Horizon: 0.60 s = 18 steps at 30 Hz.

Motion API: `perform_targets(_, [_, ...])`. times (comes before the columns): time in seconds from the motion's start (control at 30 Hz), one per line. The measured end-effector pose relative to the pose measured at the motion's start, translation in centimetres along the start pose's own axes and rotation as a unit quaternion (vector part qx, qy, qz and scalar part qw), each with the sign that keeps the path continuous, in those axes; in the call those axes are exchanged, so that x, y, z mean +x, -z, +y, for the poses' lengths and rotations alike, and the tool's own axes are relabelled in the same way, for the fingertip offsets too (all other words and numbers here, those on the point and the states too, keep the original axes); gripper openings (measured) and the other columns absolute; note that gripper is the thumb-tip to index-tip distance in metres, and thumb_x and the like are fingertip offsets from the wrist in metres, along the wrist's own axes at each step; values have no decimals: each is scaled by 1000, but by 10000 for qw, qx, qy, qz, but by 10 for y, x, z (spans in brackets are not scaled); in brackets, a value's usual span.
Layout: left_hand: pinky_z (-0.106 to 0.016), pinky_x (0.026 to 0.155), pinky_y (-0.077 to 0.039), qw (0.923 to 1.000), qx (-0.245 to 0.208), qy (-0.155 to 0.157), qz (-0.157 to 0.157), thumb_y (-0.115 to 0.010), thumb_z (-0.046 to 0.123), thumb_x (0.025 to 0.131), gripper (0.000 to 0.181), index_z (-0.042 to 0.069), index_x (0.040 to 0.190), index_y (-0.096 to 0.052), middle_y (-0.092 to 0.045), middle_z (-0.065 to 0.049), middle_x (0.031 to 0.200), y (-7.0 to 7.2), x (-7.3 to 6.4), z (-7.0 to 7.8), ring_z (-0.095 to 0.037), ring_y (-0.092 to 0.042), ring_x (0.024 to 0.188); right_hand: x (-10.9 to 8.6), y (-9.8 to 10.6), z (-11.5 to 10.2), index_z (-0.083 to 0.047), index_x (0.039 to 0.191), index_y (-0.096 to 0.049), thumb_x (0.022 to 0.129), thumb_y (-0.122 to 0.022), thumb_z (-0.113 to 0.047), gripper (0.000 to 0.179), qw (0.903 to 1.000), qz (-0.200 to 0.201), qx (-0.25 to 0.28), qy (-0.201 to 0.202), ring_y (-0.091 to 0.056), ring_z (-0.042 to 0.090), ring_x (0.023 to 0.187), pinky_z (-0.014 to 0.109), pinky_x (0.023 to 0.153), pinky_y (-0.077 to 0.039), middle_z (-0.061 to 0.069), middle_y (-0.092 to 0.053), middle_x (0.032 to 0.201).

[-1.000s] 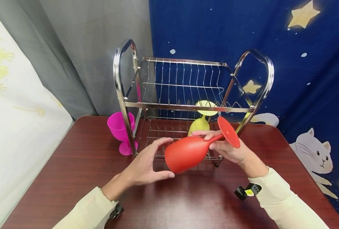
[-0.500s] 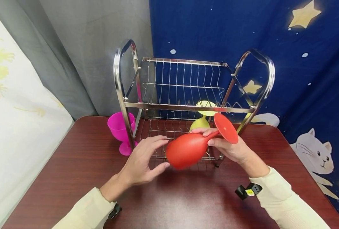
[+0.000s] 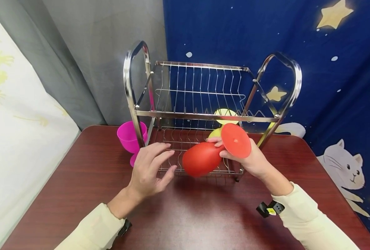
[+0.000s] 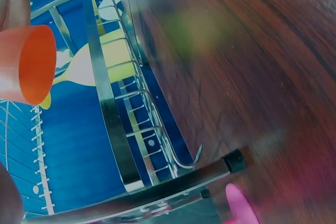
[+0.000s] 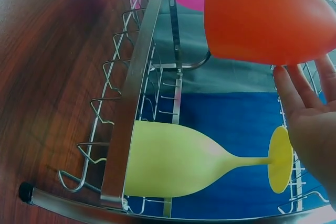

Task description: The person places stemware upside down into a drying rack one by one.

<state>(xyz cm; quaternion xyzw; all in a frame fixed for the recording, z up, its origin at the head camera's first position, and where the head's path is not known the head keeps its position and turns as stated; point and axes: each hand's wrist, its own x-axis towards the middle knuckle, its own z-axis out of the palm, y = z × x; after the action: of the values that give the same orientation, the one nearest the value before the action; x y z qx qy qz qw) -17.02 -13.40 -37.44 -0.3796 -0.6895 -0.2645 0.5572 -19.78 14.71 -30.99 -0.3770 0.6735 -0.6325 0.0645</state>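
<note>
A red plastic goblet (image 3: pixel 201 160) is tilted in front of the dish rack, its bowl pointing down and left and its foot up at the right. My right hand (image 3: pixel 255 160) holds it by the stem, partly hidden behind the foot. To the left of the bowl, my left hand (image 3: pixel 150 170) is apart from it, fingers spread and slightly bent, holding nothing. A yellow goblet (image 5: pixel 173 161) stands upside down on the lower tier, at the right end; in the head view the red goblet and right hand partly cover it.
The two-tier metal dish rack (image 3: pixel 188 115) stands at the back of the dark wooden table (image 3: pixel 78 180). Just left of the rack, a magenta goblet (image 3: pixel 129 137) stands upright. A grey curtain and a blue star-patterned cloth hang behind.
The left hand has drawn away from the red goblet's bowl, to the left. The right hand has tilted the goblet, bringing its foot left and toward the camera while the bowl has shifted slightly up.
</note>
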Motion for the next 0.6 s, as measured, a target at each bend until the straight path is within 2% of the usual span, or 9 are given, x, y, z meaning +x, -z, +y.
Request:
perform_targets(0.13, [-45,74,-45,9984,265,-88,498,-60,22,89,27,-2,97,-68,-67,-22,100,0,5,-2,-37,-61,89,0,-1,2,-3,117,-65,85,-68,7,34,9974,43,-712,-59,-61,22,117,33,94,-52,8,-67,122])
perform_targets(0.27, [-48,74,-43,9943,436,128,960,-62,22,88,26,-3,95,-67,-65,-25,99,2,10,-3,-39,-60,87,0,1,13,0,123,-61,85,-63,13,41,9977,-27,-675,21,-59,26,118,36,95,-52,12,-66,123])
perform_targets(0.33, [-49,75,-43,9922,501,292,1106,-63,22,87,27,-3,96,-66,-64,-26,99,3,10,-4,-41,-58,88,-2,2,19,-2,124,-62,85,-62,12,41,9982,44,-598,37,-60,24,115,34,93,-52,10,-67,121])
perform_targets(0.37, [-50,75,-42,9912,536,361,1152,-63,22,87,27,-4,96,-66,-63,-27,99,3,10,-4,-41,-58,88,-3,3,22,-4,125,-62,86,-62,11,42,9983,61,-581,59,-60,23,115,33,93,-52,8,-67,121])
perform_targets(0.43, [-51,76,-42,9899,594,468,1203,-63,22,87,28,-4,97,-66,-62,-27,100,4,10,-5,-42,-57,88,-6,5,26,-14,123,-66,88,-63,7,41,9975,219,-671,80,-63,17,103,28,86,-53,1,-70,114])
perform_targets(0.53, [-51,77,-42,9887,675,554,1220,-63,22,87,29,-4,98,-65,-61,-28,101,5,8,-6,-42,-56,89,-9,6,30,-30,112,-71,89,-64,2,40,9946,478,-903,172,-61,9,83,22,75,-51,-9,-72,98])
perform_targets(0.6, [-51,78,-42,9878,705,637,1234,-63,23,87,30,-4,99,-65,-60,-28,102,5,8,-7,-42,-55,90,-10,6,31,-36,105,-71,90,-63,1,41,9923,613,-1054,225,-57,8,75,20,69,-49,-12,-71,88])
